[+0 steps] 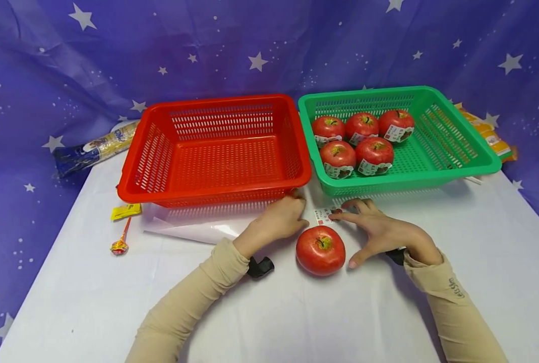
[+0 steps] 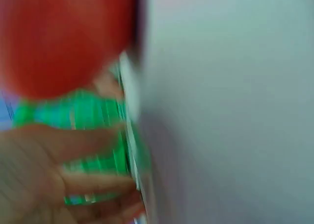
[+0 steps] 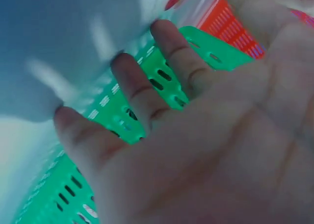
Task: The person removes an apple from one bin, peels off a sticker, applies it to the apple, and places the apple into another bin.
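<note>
**Two hands at a small sticker behind a loose apple**

The left hand [image 1: 280,219] lies on the worktop [image 1: 269,312], just behind & left of the loose apple [image 1: 320,250]. Its fingers are curled in, tips at the left edge of a small sticker [image 1: 322,216]. Can't tell if it pinches the sticker or just touches it. The right hand [image 1: 382,233] is just right of the apple, released, fingers straight & spread flat. Its fingertips [image 1: 337,217] press on the right edge of the sticker. The thumb is near the apple's right side, not clearly touching.

The apple sits upright, stem up, on the worktop, no label seen on it. The sticker lies flat just behind the apple.

Behind the apple & to the right is a green basket [image 1: 460,161] w/ five apples [image 1: 362,138] in its left half, each w/ a label. Behind & left of the apple is a red basket [image 1: 215,181]. A clear sheet [image 1: 192,229] lies in front of it. Far left of the apple: a yellow packet [image 1: 125,211] & a lollipop [image 1: 120,245].

Wrist views are blurry.
</note>
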A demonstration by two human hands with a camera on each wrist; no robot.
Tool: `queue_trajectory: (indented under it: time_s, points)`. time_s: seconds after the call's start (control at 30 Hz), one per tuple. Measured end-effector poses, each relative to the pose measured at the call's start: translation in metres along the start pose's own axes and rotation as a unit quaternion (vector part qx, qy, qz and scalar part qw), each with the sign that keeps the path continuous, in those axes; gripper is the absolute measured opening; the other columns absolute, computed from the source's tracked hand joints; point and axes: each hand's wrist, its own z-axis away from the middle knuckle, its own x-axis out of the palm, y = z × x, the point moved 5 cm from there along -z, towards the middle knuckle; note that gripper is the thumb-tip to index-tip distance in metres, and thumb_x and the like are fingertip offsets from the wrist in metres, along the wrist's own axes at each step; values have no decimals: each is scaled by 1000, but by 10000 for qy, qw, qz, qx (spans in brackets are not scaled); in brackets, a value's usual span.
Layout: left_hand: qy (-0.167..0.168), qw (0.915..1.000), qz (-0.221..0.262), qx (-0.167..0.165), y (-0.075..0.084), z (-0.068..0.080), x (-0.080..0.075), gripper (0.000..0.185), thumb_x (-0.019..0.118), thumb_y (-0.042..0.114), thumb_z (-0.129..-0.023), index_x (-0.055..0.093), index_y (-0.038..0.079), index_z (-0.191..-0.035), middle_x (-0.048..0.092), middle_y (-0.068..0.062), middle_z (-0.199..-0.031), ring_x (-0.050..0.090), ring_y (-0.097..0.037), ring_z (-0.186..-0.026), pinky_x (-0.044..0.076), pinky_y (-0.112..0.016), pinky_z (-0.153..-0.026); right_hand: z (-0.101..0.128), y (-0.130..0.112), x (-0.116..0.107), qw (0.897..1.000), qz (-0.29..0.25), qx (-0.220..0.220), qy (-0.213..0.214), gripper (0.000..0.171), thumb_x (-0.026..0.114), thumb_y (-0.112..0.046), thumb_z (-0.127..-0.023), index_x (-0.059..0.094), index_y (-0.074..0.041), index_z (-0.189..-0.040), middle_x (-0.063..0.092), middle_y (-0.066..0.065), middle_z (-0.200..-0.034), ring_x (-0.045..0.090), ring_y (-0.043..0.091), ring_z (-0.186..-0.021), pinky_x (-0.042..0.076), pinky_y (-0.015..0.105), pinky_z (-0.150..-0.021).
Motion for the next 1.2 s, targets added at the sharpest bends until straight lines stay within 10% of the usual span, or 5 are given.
queue_trajectory:
  time_s: [0.1, 0.4, 0.67, 1.2]
  points:
    - [86, 9999, -83, -122, 1, -5, 5, 36, 75, 21, -82, 61, 0, -108, 58, -11, -98, 55, -18, -83, 51, -32, -73, -3, 3, -1, 9997, -61, -106, 231, 83, 85, -44, -65, 53, -14, -136, 41, 21, -133, 30, 42, -123, 33, 65, -96]
    - [-579, 9772, 2017, -331, -12, -15, 11, 13, 71, 16, -84, 64, 4, -87, 51, 1, -72, 45, -10, -67, 37, -21, -61, -19, 3, -4, 9888, -396, -390, 1384, 30, 67, -15, -88, 67, -4, -117, 64, 14, -115, 55, 33, -112, 42, 54, -96]
    - [-667, 9055, 4178, 314, -3, -16, 10, 23, 62, 7, -89, 64, -4, -109, 64, -4, -87, 54, -7, -75, 44, -16, -70, -23, -12, -8, 9740, -584, -259, 2173, 25, 73, -20, -85, 73, -6, -106, 71, 8, -104, 63, 26, -102, 48, 48, -89]
    - [-143, 9076, 4190, -203, -9, -17, 8, 29, 69, 16, -86, 67, 4, -112, 58, 2, -85, 48, -8, -76, 38, -17, -63, -24, -8, -7, 9731, -1356, -121, 1859, 26, 47, -9, -99, 72, -4, -105, 70, 8, -105, 60, 18, -102, 46, 29, -92]
